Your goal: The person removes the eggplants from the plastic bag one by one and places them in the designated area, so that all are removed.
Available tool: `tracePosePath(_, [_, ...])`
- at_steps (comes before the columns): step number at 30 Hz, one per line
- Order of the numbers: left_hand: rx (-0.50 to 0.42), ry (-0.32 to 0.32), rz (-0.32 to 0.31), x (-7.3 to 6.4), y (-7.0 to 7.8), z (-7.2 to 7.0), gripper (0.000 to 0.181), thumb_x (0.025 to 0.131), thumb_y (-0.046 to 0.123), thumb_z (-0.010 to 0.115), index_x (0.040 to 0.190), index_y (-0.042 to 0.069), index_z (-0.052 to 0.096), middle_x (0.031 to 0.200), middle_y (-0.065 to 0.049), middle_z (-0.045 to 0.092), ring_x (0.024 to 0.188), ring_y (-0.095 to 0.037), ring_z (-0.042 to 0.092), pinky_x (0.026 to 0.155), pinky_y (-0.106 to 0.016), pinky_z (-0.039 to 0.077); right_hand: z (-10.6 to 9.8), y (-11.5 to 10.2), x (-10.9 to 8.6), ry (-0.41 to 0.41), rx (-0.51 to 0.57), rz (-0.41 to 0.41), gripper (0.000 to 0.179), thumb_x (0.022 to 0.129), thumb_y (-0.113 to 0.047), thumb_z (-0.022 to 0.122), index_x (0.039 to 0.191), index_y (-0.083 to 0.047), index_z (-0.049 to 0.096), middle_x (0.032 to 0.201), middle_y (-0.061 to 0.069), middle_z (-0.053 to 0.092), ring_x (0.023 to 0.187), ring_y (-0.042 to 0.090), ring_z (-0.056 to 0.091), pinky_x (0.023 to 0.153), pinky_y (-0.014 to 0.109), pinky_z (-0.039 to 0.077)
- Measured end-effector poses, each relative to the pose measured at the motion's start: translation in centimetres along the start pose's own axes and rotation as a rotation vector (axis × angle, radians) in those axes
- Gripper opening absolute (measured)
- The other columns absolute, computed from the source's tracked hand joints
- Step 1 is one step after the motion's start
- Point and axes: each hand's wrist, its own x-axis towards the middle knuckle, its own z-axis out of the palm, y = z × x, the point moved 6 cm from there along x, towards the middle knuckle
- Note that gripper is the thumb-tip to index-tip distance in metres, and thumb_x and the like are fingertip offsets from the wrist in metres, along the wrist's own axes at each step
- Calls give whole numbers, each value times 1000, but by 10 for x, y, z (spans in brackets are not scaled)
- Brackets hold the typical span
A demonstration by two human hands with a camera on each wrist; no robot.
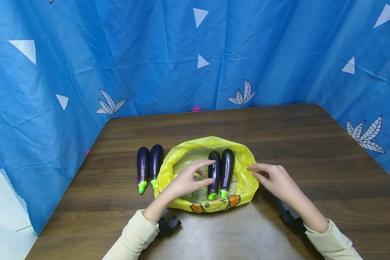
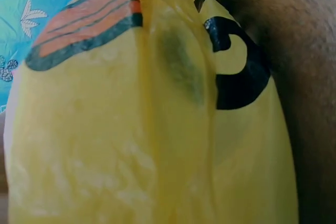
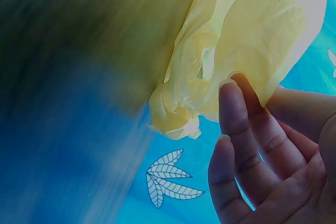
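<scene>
A yellow plastic bag (image 1: 247,177) with an orange and black print lies with its mouth spread wide. Inside it, two dark purple eggplants with bright green stems, a left one (image 1: 213,169) and a right one (image 1: 227,168), lie side by side on printed paper. My left hand (image 1: 190,177) reaches over the bag's near left rim, thumb and forefinger apart, their tips overlapping the left eggplant in the head view. At the right rim my right hand (image 1: 274,178) pinches the plastic between thumb and fingers; the right wrist view shows that hand (image 3: 268,150) at the bag's edge (image 3: 262,40).
Two more eggplants lie on the wooden table (image 1: 292,137) left of the bag, an outer one (image 1: 143,164) and an inner one (image 1: 156,160) partly behind the bag's rim. A blue patterned curtain (image 1: 169,54) hangs behind the table and along its sides.
</scene>
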Motion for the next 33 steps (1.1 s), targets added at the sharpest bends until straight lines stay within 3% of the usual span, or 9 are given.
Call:
tracePosePath(11, [39, -23, -43, 3, -5, 7, 56, 87, 19, 68, 139, 14, 46, 142, -16, 34, 87, -16, 58, 68, -26, 50, 2, 1, 0, -8, 4, -2, 18, 84, -2, 69, 101, -5, 71, 86, 3, 68, 62, 5, 52, 54, 25, 46])
tracePosePath(20, [77, -48, -83, 3, -8, 11, 55, 89, 25, 67, 140, 17, 46, 142, -20, 32, 79, -6, 57, 80, -34, 46, 2, 1, 0, -6, -3, 1, 21, 82, 2, 69, 101, -5, 71, 87, 1, 68, 62, 6, 52, 54, 25, 46])
tracePosePath(27, [62, -97, -26, 4, -7, 16, 59, 89, 21, 67, 142, 11, 42, 136, -16, 43, 76, -9, 58, 67, -25, 47, 2, 1, 0, -12, 4, 4, 19, 83, -1, 69, 101, -5, 71, 85, 2, 68, 61, 5, 52, 54, 25, 46])
tracePosePath(33, [64, -113, -41, 5, -9, 18, 64, 87, 21, 69, 144, 14, 39, 131, -11, 48, 73, -7, 58, 65, -24, 47, 2, 0, 1, -13, 1, 3, 19, 84, -1, 69, 102, -5, 71, 85, 2, 68, 61, 5, 52, 54, 25, 46])
